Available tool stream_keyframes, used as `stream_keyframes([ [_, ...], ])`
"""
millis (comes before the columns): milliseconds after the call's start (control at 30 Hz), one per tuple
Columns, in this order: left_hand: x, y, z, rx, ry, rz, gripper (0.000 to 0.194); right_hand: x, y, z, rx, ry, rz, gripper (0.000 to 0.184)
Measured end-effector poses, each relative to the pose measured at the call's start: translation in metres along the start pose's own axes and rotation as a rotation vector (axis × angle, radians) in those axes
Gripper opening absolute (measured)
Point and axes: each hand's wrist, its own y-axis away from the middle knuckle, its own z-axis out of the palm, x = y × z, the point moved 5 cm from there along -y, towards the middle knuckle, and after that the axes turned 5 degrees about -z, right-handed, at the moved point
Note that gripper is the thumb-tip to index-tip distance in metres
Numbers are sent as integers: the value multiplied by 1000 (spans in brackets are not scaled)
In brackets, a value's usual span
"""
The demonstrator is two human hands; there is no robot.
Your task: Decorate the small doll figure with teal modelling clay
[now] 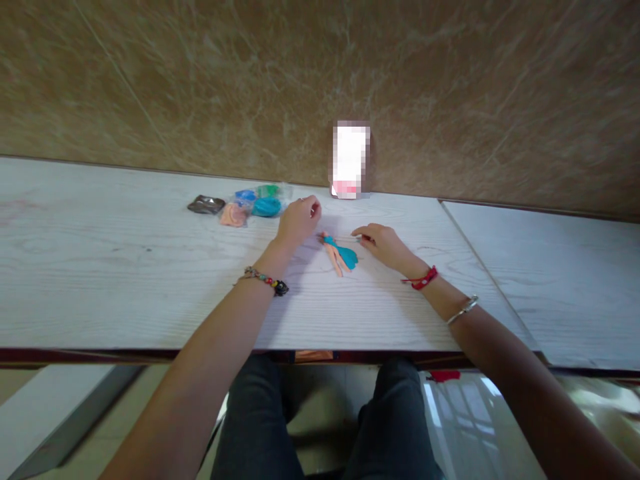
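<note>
A small flat figure (pixel 332 255), apparently modelling clay, lies on the white wood-grain table, with peach legs and a dark bit at its head. A teal piece (pixel 346 255) crosses its body and flares out to the right like a cape or skirt. Just beyond the figure's head, up and to the left, is my left hand (pixel 300 219), its fingers curled in; whatever they may hold is hidden. My right hand (pixel 381 245) hovers to the right of the teal piece, thumb and fingers drawn together. Something tiny may sit at those fingertips, too small to name.
Left of my left hand lie soft packets: teal (pixel 267 207), green (pixel 268 191), blue (pixel 245 196), peach (pixel 233 215) and dark brown (pixel 205 204). A phone-like upright object (pixel 351 159), blurred out, leans against the brown marbled wall (pixel 200 87). A seam (pixel 480 260) crosses the tabletop at right.
</note>
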Motion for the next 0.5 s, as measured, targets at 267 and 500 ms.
stream_keyframes([
  [267,-26,-8,1,-96,83,-100,11,22,5,-9,-22,49,58,19],
  [500,-14,-4,11,-162,39,-88,4,14,2,-17,100,-69,153,25],
])
